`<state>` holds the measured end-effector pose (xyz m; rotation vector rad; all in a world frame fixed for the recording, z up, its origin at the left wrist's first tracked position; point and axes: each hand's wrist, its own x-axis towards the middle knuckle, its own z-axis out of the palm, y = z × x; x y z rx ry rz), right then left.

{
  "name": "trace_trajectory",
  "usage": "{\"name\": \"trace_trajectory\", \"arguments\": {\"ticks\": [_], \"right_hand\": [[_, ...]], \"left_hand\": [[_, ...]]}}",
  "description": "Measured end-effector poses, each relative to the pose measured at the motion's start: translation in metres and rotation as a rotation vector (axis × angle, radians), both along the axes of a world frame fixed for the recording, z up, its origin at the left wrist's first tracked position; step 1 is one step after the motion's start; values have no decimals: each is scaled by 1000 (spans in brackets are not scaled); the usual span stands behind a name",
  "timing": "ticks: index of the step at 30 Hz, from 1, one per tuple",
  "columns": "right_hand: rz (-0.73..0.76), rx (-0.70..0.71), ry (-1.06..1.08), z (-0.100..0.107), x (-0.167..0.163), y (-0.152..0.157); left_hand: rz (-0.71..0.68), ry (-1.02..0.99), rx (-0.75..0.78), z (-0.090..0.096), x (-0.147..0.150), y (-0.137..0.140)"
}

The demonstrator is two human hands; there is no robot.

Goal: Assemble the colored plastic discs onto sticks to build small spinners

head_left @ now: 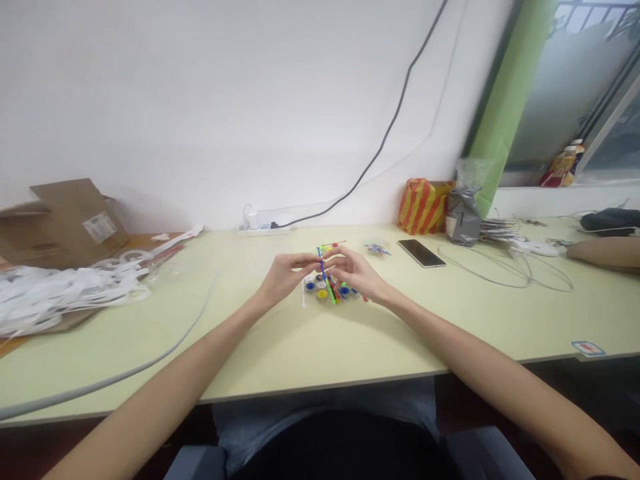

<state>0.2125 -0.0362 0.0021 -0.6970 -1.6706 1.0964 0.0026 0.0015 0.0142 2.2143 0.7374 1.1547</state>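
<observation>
My left hand (291, 275) and my right hand (356, 272) meet over the middle of the table. Between their fingertips stands a thin blue plastic rod (321, 262), and both hands pinch it. Below and around them lies a cluster of small plastic parts: a yellow disc (322, 294), a blue disc (310, 286), another blue disc (345, 291), a green rod (331, 293) and a white rod (303, 295). Behind the fingers a red rod (336, 244) shows. My hands hide some of the parts, and their exact kind is too small to make out.
A clear bag of small parts (377, 249) and a phone (423, 253) lie to the right. Farther right are a striped bag (424, 205) and looped cables (505, 267). On the left are a cardboard box (75, 223), white strips (65, 290) and a grey cable (155, 361).
</observation>
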Motion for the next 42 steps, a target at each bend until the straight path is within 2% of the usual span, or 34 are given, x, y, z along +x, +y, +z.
{"name": "trace_trajectory", "arguments": {"ticks": [11, 15, 19, 21, 24, 31, 42], "right_hand": [[77, -32, -18, 0, -2, -6], [-47, 49, -121, 6, 3, -5], [-165, 120, -194, 7, 10, 2], [-190, 112, -206, 5, 13, 4], [-203, 115, -224, 4, 16, 6], [-200, 119, -236, 3, 17, 6], [-198, 140, -252, 7, 17, 3]], "left_hand": [[-12, 73, 56, 5, -4, 6], [20, 134, 102, 9, -18, 20], [70, 441, 169, 9, -40, 38], [70, 587, 138, 7, -49, 45], [57, 680, 66, 4, -57, 50], [-72, 656, -87, 6, -56, 49], [-161, 676, -130, 9, -52, 43]]}}
